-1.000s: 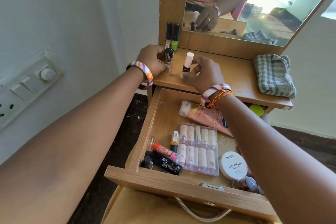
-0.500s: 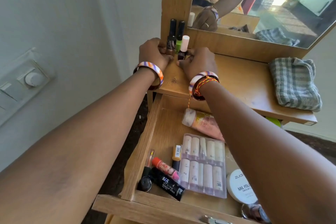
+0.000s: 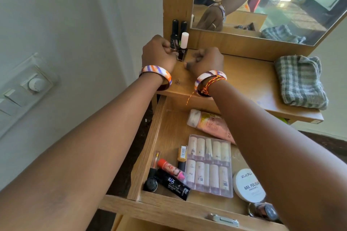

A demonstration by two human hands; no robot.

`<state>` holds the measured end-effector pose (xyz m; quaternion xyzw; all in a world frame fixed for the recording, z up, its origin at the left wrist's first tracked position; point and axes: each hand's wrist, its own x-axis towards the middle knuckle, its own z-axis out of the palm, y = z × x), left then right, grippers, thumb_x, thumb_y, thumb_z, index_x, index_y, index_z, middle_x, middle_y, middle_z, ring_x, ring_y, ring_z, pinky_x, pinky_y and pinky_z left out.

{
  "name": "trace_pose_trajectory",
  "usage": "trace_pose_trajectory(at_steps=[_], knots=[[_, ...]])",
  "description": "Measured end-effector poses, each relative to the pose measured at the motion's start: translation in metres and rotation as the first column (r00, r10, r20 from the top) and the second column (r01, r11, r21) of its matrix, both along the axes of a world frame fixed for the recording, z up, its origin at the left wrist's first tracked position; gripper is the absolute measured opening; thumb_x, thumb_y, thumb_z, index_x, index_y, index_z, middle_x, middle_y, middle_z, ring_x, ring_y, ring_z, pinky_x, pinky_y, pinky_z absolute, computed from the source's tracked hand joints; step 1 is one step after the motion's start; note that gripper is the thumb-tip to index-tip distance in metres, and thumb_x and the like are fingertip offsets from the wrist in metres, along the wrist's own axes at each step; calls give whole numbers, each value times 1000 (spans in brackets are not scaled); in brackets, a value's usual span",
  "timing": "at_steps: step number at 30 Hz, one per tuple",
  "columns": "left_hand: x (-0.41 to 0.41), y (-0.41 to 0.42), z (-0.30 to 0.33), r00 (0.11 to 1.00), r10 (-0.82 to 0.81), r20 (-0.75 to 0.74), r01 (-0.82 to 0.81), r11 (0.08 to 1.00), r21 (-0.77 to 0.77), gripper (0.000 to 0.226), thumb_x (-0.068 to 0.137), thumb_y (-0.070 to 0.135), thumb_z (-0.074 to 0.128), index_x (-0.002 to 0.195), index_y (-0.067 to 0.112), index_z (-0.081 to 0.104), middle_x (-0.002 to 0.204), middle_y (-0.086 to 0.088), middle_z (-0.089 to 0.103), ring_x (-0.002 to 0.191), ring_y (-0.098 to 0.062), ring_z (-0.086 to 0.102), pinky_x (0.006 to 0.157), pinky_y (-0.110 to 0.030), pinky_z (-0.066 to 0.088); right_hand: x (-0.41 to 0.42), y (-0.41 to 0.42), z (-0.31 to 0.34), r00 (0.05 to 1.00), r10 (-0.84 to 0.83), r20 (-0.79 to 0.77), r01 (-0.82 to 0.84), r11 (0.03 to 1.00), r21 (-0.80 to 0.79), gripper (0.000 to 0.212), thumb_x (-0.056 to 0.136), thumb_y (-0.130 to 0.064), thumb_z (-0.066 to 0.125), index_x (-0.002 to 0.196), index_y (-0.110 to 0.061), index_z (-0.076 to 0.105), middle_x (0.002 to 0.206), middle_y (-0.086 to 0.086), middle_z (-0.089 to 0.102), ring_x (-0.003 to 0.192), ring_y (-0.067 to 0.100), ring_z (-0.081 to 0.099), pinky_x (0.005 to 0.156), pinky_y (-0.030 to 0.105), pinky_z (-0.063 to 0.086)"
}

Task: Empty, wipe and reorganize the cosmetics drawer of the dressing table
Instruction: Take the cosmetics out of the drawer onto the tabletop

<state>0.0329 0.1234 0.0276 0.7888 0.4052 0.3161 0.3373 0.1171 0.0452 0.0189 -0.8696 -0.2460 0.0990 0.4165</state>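
Observation:
The dressing table's drawer (image 3: pixel 148 148) stands pulled out, with cosmetics lying in it. Both hands are up on the tabletop (image 3: pixel 244 80) at its back left corner. My left hand (image 3: pixel 159 56) is closed around the base of a black-capped nail polish bottle (image 3: pixel 174 32), which stands beside another black-capped bottle (image 3: pixel 183 25). A white-capped dark nail polish bottle (image 3: pixel 183 47) stands upright in front of them. My right hand (image 3: pixel 206 60) is just right of it, fingers curled, holding nothing and not touching the bottle.
In the drawer lie a pink tube (image 3: pixel 210 124), a clear case of small bottles (image 3: pixel 208 165), a white nail polish remover jar (image 3: pixel 247 184), a black makeup stick (image 3: pixel 174 184) and lipsticks (image 3: pixel 169 169). A folded checked cloth (image 3: pixel 300 80) lies on the tabletop's right. The mirror (image 3: pixel 262 5) rises behind.
Both hands carried their bottles to the back left corner and set them by the two standing ones. My right hand has let go of the white-capped bottle and drawn back to the right.

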Motion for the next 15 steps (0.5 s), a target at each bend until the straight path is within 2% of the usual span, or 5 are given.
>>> trace_pose_trajectory(at_steps=[3, 7, 10, 13, 15], knots=[[-11, -18, 14, 965, -198, -172, 207, 977, 40, 18, 87, 16, 63, 101, 7, 69, 106, -8, 68, 92, -19, 61, 76, -19, 43, -3, -19, 2, 998, -6, 65, 5, 1000, 16, 11, 81, -16, 68, 90, -11, 74, 94, 10, 73, 84, 17, 65, 75, 22, 49], [-33, -44, 24, 610, -586, -533, 524, 803, -284, 21, 86, 22, 63, 95, 4, 70, 90, -13, 69, 73, -20, 60, 61, -23, 48, -21, -47, 5, 993, -20, 117, 10, 996, 85, 36, 88, -35, 59, 73, -6, 72, 59, 4, 65, 50, 5, 58, 58, 24, 48], [-45, -64, 17, 412, -595, -690, 525, 774, -353, 17, 85, 24, 65, 79, 8, 65, 71, -8, 63, 57, -16, 53, 57, -24, 45, -39, -71, 6, 982, 16, 189, -23, 999, 33, 54, 91, -46, 50, 58, -7, 67, 47, 2, 55, 60, 24, 61, 63, 32, 50], [-57, -88, -3, 91, -492, -866, 530, 760, -376, 23, 93, 24, 54, 100, 5, 66, 102, -17, 65, 83, -24, 58, 84, -33, 50, -52, -93, -7, 982, 131, 135, -116, 987, -111, 50, 87, -42, 58, 61, 0, 66, 54, 10, 60, 58, 26, 57, 64, 37, 54], [-64, -94, -32, 53, -473, -880, 551, 748, -369, 42, 90, 34, 59, 118, 3, 60, 111, -5, 61, 106, -26, 59, 94, -35, 48, -57, -106, -20, 975, 210, 68, -192, 959, -209, 44, 82, -38, 66, 64, 2, 65, 60, 14, 64, 57, 23, 54, 63, 38, 55]])
